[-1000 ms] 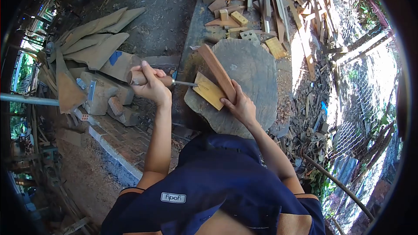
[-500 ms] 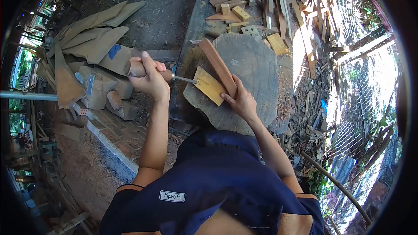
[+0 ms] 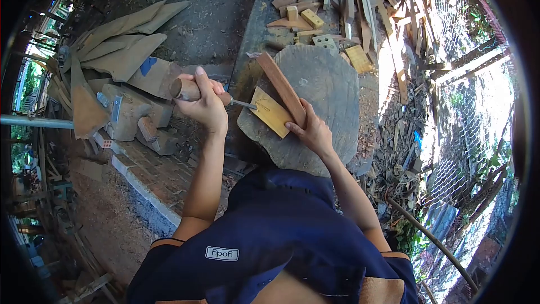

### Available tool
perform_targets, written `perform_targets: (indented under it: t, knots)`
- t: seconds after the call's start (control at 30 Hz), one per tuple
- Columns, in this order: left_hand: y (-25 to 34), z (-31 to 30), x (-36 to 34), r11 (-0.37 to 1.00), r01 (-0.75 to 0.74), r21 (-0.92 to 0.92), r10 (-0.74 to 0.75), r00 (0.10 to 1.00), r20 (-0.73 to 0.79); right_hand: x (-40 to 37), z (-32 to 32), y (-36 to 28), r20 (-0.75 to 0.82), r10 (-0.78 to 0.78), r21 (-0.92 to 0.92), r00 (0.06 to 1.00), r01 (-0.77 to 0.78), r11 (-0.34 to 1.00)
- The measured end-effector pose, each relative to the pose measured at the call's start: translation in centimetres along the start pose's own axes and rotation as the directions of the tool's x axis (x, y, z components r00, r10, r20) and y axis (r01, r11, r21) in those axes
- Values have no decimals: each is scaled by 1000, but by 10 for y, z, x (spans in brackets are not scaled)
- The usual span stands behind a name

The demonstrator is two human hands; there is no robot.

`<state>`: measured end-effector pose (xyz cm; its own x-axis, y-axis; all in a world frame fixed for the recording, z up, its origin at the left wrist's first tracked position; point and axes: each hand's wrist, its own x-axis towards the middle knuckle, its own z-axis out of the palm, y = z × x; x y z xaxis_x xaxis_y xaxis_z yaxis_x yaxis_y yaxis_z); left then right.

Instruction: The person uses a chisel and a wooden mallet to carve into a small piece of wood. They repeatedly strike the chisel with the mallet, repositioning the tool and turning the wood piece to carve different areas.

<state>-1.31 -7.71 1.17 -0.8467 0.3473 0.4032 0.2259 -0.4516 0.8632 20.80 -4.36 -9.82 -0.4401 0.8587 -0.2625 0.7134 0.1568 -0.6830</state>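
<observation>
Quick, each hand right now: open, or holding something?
Left hand: closed, holding the wood-handled tool.
Right hand: closed on the reddish-brown wooden bar, thumb at the yellow board's edge.

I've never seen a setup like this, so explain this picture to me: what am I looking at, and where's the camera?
There's no machine, just a person's two bare hands, seen by a camera worn on the head, looking forward and down. The left hand grips a wooden-handled tool, its thin metal tip at a yellow board. The right hand holds a brown stick alongside that board. Under them is a broad wooden slab. Beyond it lie more wood pieces.
</observation>
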Motion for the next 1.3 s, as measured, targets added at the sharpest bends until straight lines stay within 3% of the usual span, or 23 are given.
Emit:
perform_targets:
  t: [1.3]
  knots:
    - [-10,-9,6,999,13,-40,-14,999,-29,1,-4,0,17,-13,8,1000,13,1000]
